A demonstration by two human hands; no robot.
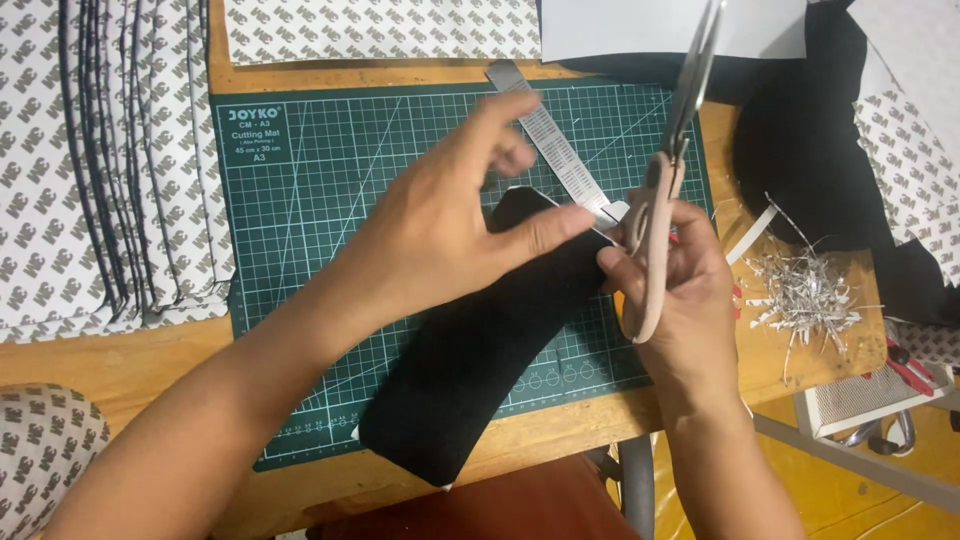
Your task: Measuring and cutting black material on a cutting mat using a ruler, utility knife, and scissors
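Wooden table [150,365] — green cutting mat [330,200] atop.

Black felt strip [480,350]: long, fuzzy, rounded ends, lying diagonally on mat, lower end past mat edge, upper end pinched. Scissors [672,170]: beige handles, metal blades closed, pointing up and away, just beside strip's upper end.

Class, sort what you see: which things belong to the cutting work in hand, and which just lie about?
In use: black strip, scissors, left hand, right hand, cutting mat.
Lying about: metal ruler, paper scraps, stacked sheets.
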